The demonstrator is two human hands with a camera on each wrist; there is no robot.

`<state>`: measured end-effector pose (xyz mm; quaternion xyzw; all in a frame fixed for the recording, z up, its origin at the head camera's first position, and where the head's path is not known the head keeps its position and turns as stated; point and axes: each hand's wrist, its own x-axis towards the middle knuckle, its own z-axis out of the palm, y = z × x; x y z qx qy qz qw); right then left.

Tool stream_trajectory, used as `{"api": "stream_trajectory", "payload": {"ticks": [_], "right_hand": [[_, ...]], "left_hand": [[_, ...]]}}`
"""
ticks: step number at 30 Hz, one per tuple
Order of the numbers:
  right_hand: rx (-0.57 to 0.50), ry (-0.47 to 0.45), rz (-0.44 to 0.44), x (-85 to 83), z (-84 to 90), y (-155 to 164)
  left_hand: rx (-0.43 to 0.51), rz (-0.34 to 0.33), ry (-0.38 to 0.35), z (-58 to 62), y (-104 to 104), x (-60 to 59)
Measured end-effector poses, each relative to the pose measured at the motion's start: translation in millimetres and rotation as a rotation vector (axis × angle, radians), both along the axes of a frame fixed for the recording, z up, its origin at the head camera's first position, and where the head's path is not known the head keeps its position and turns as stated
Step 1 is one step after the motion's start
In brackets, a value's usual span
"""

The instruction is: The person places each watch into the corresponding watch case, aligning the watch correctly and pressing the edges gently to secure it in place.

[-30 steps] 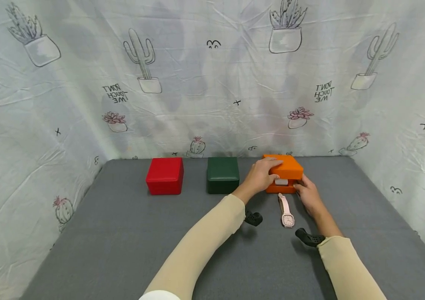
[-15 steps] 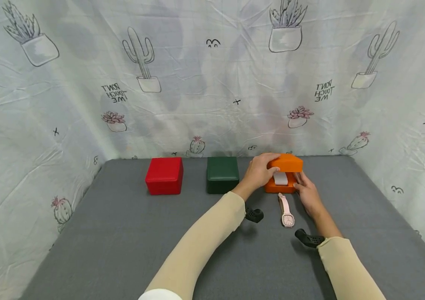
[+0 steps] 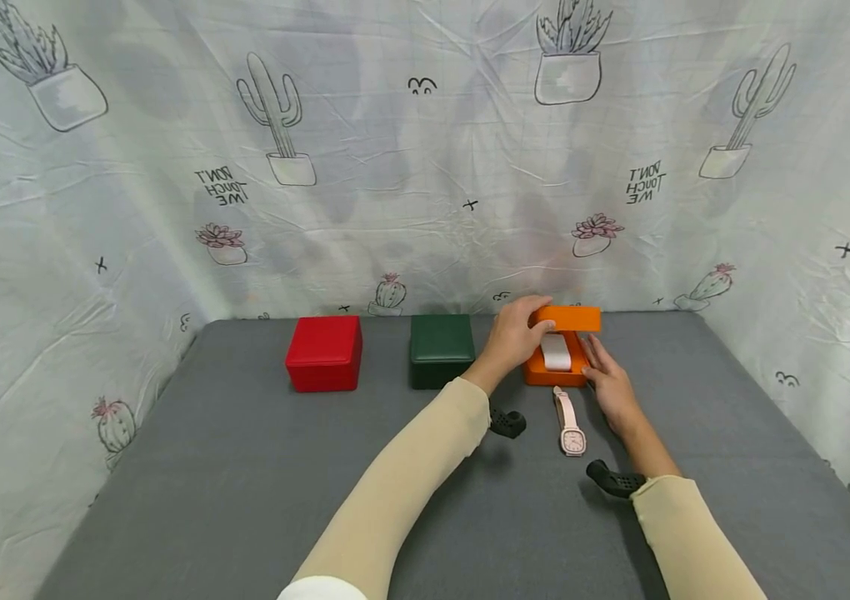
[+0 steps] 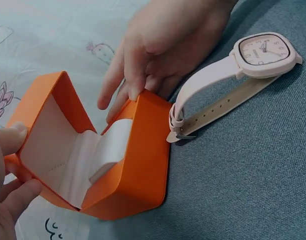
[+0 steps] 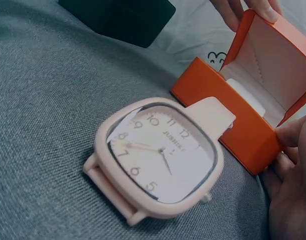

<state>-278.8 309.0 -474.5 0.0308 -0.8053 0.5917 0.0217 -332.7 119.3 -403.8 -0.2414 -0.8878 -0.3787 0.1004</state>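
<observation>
An orange box [image 3: 551,376] stands open at the back of the grey table, with a white cushion [image 3: 556,352] inside. My left hand [image 3: 521,332] grips its raised lid [image 3: 573,317] from the left, thumb under the lid's edge. My right hand [image 3: 599,371] holds the base at its right side, fingers over the wall [image 4: 138,85] and thumb at the front corner [image 5: 294,134]. A pink wristwatch [image 3: 571,422] with a square face [image 5: 160,156] lies flat just in front of the box, touched by neither hand.
A dark green box [image 3: 441,349] and a red box [image 3: 324,352], both closed, stand in a row left of the orange one. Cactus-print cloth [image 3: 425,167] walls the grey table [image 3: 245,483] at the back and both sides.
My left hand has swung the orange lid up and back, from barely ajar to wide open, and the white cushion now shows. The right hand stayed on the base. The watch has not moved.
</observation>
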Motion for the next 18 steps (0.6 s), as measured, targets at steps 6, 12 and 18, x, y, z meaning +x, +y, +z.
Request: {"api": "stream_trajectory", "payload": {"ticks": [6, 12, 18], "right_hand": [[0.010, 0.008, -0.017, -0.9, -2.5, 1.4], [-0.013, 0.004, -0.011, -1.5, -4.2, 1.7], [-0.046, 0.002, -0.009, -3.2, -3.6, 1.4]], "left_hand": [[0.053, 0.052, 0.047, -2.9, 4.7, -1.6], [0.140, 0.098, 0.129, -3.2, 7.6, -2.5], [0.123, 0.113, 0.198, -1.4, 9.8, -2.5]]}}
